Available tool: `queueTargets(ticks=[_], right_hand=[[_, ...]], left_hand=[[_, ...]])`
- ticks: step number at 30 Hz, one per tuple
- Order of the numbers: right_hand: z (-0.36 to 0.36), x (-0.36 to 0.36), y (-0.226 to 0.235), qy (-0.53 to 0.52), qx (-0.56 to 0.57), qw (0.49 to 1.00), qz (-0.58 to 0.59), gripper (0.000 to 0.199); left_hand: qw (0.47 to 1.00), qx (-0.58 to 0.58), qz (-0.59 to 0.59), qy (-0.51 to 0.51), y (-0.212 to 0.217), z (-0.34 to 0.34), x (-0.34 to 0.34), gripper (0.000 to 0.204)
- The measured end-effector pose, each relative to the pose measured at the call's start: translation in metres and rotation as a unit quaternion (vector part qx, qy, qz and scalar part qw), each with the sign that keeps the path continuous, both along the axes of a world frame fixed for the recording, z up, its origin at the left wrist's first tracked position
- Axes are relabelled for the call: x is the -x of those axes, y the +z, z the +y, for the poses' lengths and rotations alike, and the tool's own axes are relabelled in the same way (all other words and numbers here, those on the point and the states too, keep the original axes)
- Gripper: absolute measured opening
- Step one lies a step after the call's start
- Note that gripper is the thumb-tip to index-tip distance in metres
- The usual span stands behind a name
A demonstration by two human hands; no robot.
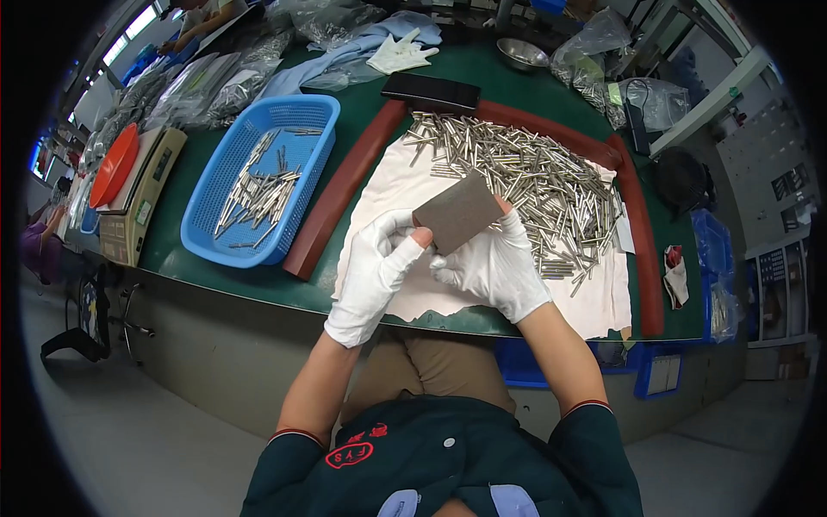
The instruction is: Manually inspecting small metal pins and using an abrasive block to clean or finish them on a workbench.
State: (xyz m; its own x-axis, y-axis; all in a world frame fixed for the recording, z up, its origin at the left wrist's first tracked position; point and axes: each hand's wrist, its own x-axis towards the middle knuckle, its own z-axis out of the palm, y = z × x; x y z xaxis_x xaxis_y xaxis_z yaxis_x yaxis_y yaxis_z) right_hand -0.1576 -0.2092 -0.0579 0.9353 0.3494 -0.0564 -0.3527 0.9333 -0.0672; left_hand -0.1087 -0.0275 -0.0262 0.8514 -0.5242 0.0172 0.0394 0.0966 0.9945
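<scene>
In front of my chest I hold up a flat brown-grey rectangular sheet (457, 213), which looks like sandpaper. My left hand (376, 274), in a white glove with bare fingertips showing, pinches its left corner between thumb and fingers. At its right and lower edge, my right hand (501, 265) grips it, also gloved in white. Part of the right fingers is hidden behind the sheet. Beyond the hands, a heap of slim shiny metal pins (551, 185) covers a pale cloth (379, 191) on the table. Whether a pin lies against the sheet, I cannot tell.
Reddish-brown padded bars (345, 189) border the cloth. Left of it stands a blue plastic basket (195, 207) holding more pins. A black phone-like slab (430, 90) lies at the far bar. Farther off are a white glove (403, 53), a metal bowl (522, 53) and a scale (129, 233).
</scene>
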Motion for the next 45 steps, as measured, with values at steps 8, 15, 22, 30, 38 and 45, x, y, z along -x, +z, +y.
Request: queueTargets(ticks=[8,15,22,30,38,45], right_hand=[[-0.001,0.001,-0.005,0.002,0.005,1.0,-0.003,0.075],[0.0,0.004,-0.002,-0.002,0.024,1.0,0.011,0.074],[0.0,0.006,-0.002,-0.003,0.028,1.0,-0.005,0.073],[-0.002,0.007,-0.004,0.0,0.042,0.999,-0.003,0.072],[-0.007,0.013,0.021,-0.079,0.38,0.92,-0.046,0.094],[-0.018,0.021,0.025,-0.105,0.422,0.898,-0.068,0.089]], left_hand=[[1.0,-0.006,-0.022,0.002,-0.007,-0.003,0.0,0.034],[1.0,0.008,-0.017,0.006,-0.014,-0.003,-0.002,0.03],[0.999,0.004,-0.031,0.015,-0.016,-0.005,-0.001,0.029],[0.999,0.034,-0.003,0.019,-0.003,-0.007,0.009,0.029],[0.753,-0.094,-0.631,0.158,-0.002,0.004,0.007,0.048],[0.686,-0.108,-0.716,0.071,-0.009,0.011,0.001,0.065]])
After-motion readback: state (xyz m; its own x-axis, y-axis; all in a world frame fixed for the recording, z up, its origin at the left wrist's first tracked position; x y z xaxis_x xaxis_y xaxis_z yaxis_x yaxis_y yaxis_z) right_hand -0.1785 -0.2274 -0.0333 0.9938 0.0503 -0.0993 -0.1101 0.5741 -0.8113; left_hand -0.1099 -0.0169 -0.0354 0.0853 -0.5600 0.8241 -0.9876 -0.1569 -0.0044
